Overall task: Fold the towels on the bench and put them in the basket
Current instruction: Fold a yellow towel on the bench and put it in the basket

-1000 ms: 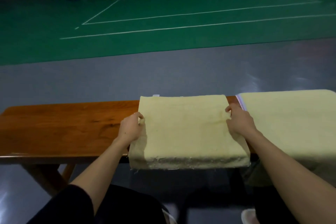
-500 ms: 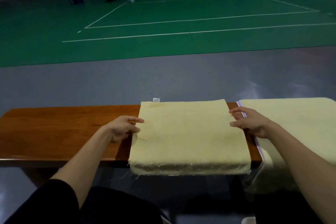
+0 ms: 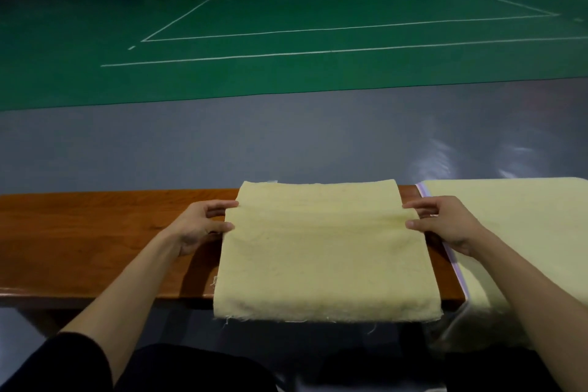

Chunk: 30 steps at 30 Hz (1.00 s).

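A green court floor (image 3: 286,57) with white lines fills the far view, with a grey floor (image 3: 222,143) nearer. A long wooden bench (image 3: 95,232) crosses the foreground. Two pale yellow towels lie on it. One folded towel (image 3: 321,251) sits mid-bench, its near edge overhanging the bench's front edge. A second towel (image 3: 509,232) just beside it drapes the bench's right end. Two bare hands flank the folded towel. The left hand (image 3: 197,226) pinches its left edge between curled fingers (image 3: 219,204) and thumb, and the right hand (image 3: 445,226) pinches its right edge likewise. A raised crease crosses the cloth between them.
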Each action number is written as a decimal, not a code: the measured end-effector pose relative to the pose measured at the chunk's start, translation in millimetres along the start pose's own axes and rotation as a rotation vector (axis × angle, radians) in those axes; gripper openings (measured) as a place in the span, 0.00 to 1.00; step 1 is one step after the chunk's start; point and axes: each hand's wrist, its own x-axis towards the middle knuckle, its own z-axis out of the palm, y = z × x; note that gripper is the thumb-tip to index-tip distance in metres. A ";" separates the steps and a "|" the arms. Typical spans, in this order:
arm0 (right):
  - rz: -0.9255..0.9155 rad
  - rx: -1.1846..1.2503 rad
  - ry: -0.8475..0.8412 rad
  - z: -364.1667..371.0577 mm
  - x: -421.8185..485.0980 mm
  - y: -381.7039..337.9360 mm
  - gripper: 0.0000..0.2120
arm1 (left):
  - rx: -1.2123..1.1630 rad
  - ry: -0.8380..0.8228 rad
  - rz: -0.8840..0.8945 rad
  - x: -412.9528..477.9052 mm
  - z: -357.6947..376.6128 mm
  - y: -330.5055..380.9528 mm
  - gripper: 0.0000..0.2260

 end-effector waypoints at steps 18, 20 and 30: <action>-0.320 0.341 0.159 -27.6 -22.9 -64.5 0.17 | -0.164 0.077 0.364 -69.6 -12.9 68.2 0.18; -0.242 0.228 0.132 -9.5 -43.4 -28.4 0.18 | -0.098 0.049 0.284 -74.9 -8.4 21.6 0.17; 0.133 -0.004 -0.003 17.1 -58.4 2.6 0.15 | 0.206 0.025 -0.069 -70.7 4.2 -29.3 0.19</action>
